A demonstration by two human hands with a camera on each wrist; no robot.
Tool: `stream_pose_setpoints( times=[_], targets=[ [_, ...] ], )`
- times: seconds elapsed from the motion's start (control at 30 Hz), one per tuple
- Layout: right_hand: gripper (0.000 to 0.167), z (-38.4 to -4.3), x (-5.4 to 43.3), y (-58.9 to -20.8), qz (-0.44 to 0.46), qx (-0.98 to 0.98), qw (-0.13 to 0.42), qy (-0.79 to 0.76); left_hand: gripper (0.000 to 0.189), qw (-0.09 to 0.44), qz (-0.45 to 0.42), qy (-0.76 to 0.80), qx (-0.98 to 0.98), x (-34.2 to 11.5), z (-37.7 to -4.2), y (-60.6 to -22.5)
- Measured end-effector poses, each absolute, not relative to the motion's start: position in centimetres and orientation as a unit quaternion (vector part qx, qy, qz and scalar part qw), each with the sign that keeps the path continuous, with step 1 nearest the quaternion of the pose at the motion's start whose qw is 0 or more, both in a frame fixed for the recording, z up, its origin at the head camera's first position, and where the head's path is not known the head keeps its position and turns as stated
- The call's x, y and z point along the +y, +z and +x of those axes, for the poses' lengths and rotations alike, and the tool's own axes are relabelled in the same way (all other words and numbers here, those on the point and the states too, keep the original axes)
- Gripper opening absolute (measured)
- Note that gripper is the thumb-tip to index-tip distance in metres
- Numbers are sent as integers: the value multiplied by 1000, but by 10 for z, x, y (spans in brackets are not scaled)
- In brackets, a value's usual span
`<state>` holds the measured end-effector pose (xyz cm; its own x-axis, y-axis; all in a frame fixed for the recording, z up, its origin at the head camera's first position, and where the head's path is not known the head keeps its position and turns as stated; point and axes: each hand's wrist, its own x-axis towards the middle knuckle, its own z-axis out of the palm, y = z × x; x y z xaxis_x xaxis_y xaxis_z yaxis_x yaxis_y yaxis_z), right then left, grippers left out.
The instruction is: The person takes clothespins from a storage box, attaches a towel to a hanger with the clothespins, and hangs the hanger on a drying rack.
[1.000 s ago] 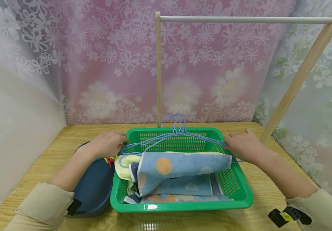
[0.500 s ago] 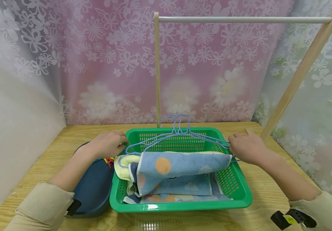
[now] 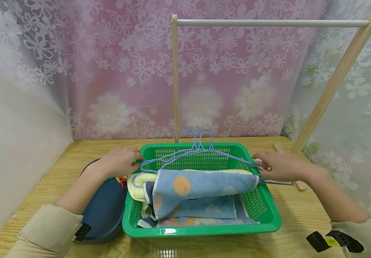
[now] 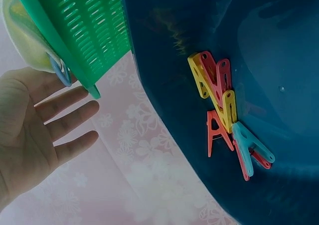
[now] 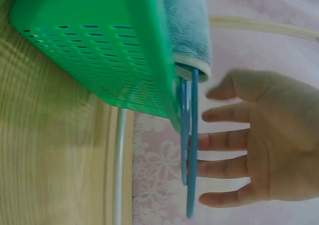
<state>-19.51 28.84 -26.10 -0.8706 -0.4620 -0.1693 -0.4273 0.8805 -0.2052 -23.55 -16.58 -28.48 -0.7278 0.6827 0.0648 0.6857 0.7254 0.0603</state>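
Several lilac-blue wire clothes hangers (image 3: 185,153) lie across the green plastic basket (image 3: 205,231), their hooks pointing to the back. A rolled blue towel with orange dots (image 3: 201,184) lies over part of them, and more folded towels sit beneath it. My left hand (image 3: 121,161) is at the basket's back left corner. In the left wrist view its fingers are extended by the rim, near a hanger end (image 4: 61,71). My right hand (image 3: 279,165) is beside the hangers' right ends; in the right wrist view its fingers are straight and spread, the fingertips at the hanger ends (image 5: 191,185).
A dark blue basin (image 3: 104,211) stands left of the basket, holding several coloured clothes pegs (image 4: 218,93). Behind the basket rises a wooden rack with a white rail (image 3: 269,23); its right post (image 3: 337,82) slants toward the right hand.
My right hand has moved right and its fingers have loosened from the hangers. One hanger has slid right, its end now sticking out past the basket. My left hand has stayed put.
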Motion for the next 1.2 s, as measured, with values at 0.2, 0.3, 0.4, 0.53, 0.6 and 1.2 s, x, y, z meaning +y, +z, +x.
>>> stream_pose_setpoints(
  times=[0.2, 0.3, 0.4, 0.53, 0.6, 1.2],
  targets=[
    [60, -195, 291, -259, -257, 949, 152, -101, 17, 13, -367, -39, -929, -166, -236, -284],
    [63, -195, 290, -261, -257, 948, 159, -97, 18, 9, -365, -39, -930, -166, -236, -283],
    [61, -194, 288, -263, -255, 952, 147, -79, 18, 8, -365, -39, -930, -165, -236, -283],
    [55, -194, 287, -265, -255, 959, 114, -56, 18, 14, -367, -37, -929, -166, -235, -284],
    [56, -193, 287, -265, -256, 960, 99, -51, 18, 15, -368, -37, -929, -166, -235, -284],
    [33, -196, 293, -254, -250, 960, 115, -49, 20, 9, -365, -33, -930, -166, -234, -283]
  ],
)
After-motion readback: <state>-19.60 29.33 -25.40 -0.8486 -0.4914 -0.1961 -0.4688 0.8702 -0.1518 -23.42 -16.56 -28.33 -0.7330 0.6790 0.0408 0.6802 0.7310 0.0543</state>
